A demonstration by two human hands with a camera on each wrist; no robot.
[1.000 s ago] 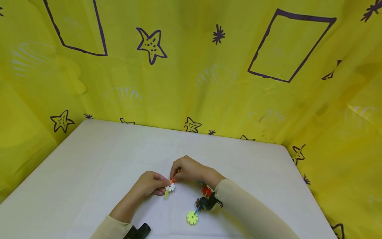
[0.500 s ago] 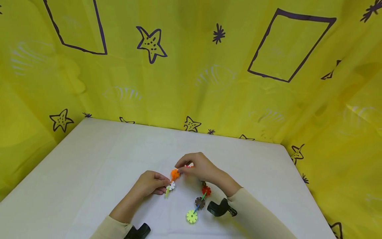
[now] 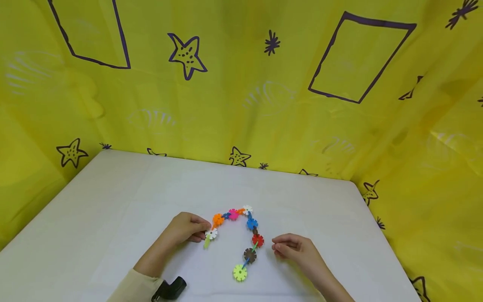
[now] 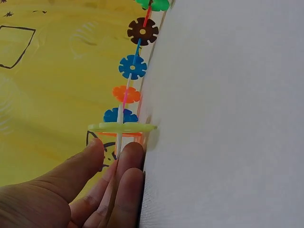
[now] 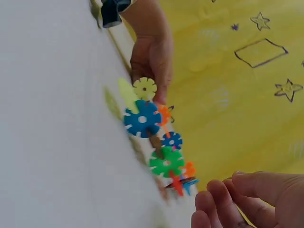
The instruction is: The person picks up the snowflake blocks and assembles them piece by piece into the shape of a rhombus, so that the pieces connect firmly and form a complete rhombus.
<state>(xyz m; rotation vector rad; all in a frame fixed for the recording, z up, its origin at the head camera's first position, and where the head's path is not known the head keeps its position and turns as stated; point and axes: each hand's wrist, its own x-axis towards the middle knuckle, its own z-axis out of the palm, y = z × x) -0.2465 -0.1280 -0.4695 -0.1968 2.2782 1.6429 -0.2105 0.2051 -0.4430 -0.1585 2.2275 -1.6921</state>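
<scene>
A curved chain of slotted plastic snowflake discs [image 3: 233, 214] lies on the white-covered table, in orange, pink, white, blue, red, brown and yellow-green. My left hand [image 3: 187, 227] pinches a white disc [image 3: 211, 233] near the chain's left end between thumb and fingers. A yellow-green disc [image 4: 142, 128] is slotted across that white one, close above my fingertips in the left wrist view. To the right of the red disc [image 3: 258, 240], my right hand [image 3: 296, 250] holds nothing, its fingers loosely bent and apart from the chain.
The white table [image 3: 151, 188] stretches out around the chain. Behind it and at both sides hangs a yellow cloth [image 3: 226, 84] with drawn stars and fish. A black wrist camera [image 3: 170, 288] sits on the left sleeve.
My right hand has left the orange part of the chain and moved right and toward me, uncovering the chain's far curve. My left hand keeps its pinch, nearly still.
</scene>
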